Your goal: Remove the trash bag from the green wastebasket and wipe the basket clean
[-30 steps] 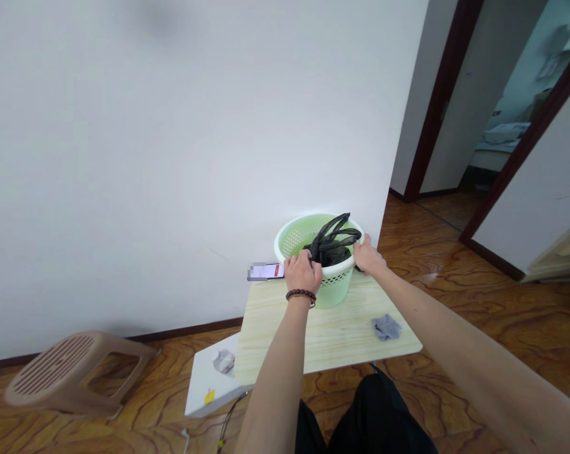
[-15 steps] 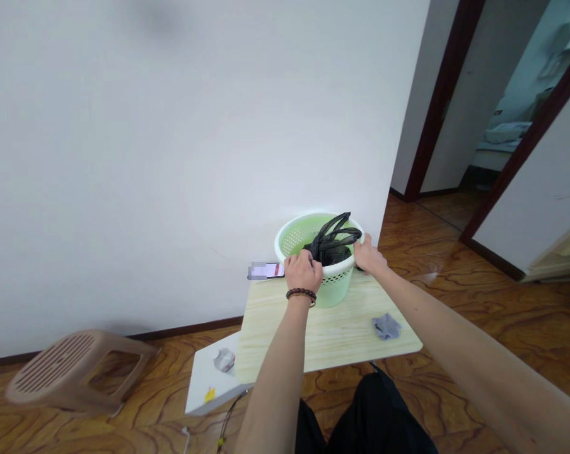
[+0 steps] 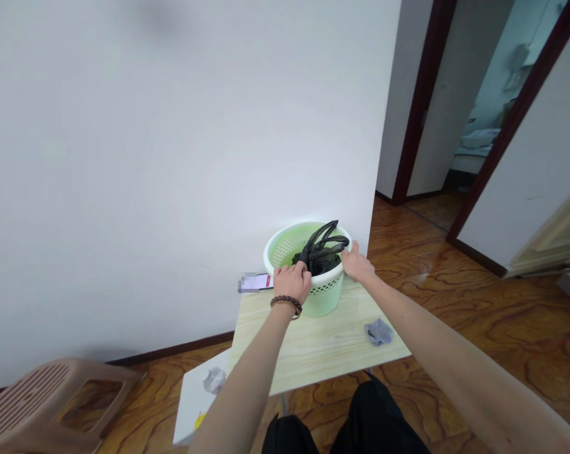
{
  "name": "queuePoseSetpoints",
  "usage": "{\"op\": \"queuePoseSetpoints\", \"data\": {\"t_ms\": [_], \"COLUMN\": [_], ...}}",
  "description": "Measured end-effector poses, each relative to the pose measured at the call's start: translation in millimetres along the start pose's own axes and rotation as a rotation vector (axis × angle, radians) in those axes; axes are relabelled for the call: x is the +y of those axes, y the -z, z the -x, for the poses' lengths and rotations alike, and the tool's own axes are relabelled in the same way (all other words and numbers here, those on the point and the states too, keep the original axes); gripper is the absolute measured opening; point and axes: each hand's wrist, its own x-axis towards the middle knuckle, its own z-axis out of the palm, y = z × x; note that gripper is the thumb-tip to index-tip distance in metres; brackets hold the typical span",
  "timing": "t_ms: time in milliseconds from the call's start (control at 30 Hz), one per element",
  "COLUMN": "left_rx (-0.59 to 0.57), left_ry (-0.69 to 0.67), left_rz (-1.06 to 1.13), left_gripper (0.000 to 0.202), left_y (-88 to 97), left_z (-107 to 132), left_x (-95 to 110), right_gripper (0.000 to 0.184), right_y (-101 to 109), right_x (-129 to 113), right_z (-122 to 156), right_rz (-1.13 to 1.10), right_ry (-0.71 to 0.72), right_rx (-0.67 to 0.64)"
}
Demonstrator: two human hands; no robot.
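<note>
Green basket (image 3: 326, 304): stands upright on the pale table (image 3: 297, 362), toward the rear edge and near the white wall (image 3: 171, 157), perhaps for the most support under its base. Inside, black plastic bag (image 3: 323, 260), bunched up, looped handles uppermost, probably for easy reach. At the front-left rim, left hand (image 3: 292, 282), fingers curled over the white lip beside the bag; cannot tell whether any plastic is pinched too. At the right rim, right hand (image 3: 358, 261), closed around the lip. Both grips well apart across the mouth, likely to keep everything level and steady. Left of the basket, phone (image 3: 253, 283), lying flat, screen lit, seemingly out of the way. Toward the table's front-right corner, grey cloth (image 3: 378, 332), crumpled, touching neither basket nor hands. Around the left wrist, dark beaded bracelet (image 3: 287, 304).
</note>
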Motion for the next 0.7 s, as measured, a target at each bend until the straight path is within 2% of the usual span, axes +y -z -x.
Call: {"op": "queuePoseSetpoints", "data": {"t_ms": [100, 267, 367, 467, 533, 600, 633, 700], "left_rx": [-0.109, -0.266, -0.339, -0.356, -0.348, -0.356, -0.38, -0.449], "left_ry": [-0.058, 0.029, 0.004, -0.014, -0.011, 0.02, 0.044, 0.071], "left_rz": [0.048, 0.122, 0.207, 0.149, 0.113, 0.086, 0.073, 0.062], "left_gripper": [0.026, 0.028, 0.038, 0.037, 0.037, 0.036, 0.037, 0.04], "left_y": [7.6, 9.5, 6.5, 1.7, -2.8, -8.0, -10.5, -14.5], "left_z": [-3, -15, -28, -45, -56, -67, -73, -83], "left_x": [0, -2, -12, -25, -30, -31, -31, -30], "right_gripper": [0.056, 0.054, 0.05, 0.052, 0.054, 0.045, 0.039, 0.038], "right_y": [0, 4, 14, 32, 45, 55, 58, 56], "right_x": [1, 8, 16, 23, 23, 18, 14, 5], "right_z": [3, 4, -2, -6, 0, 13, 20, 33], "right_rz": [-0.032, -0.019, -0.01, 0.014, 0.083, 0.187, 0.242, 0.346], "right_ry": [0.014, 0.055, 0.053, 0.068, 0.157, 0.325, 0.425, 0.616], "right_rx": [0.019, 0.039, 0.018, 0.03, 0.145, 0.281, 0.312, 0.25]}}
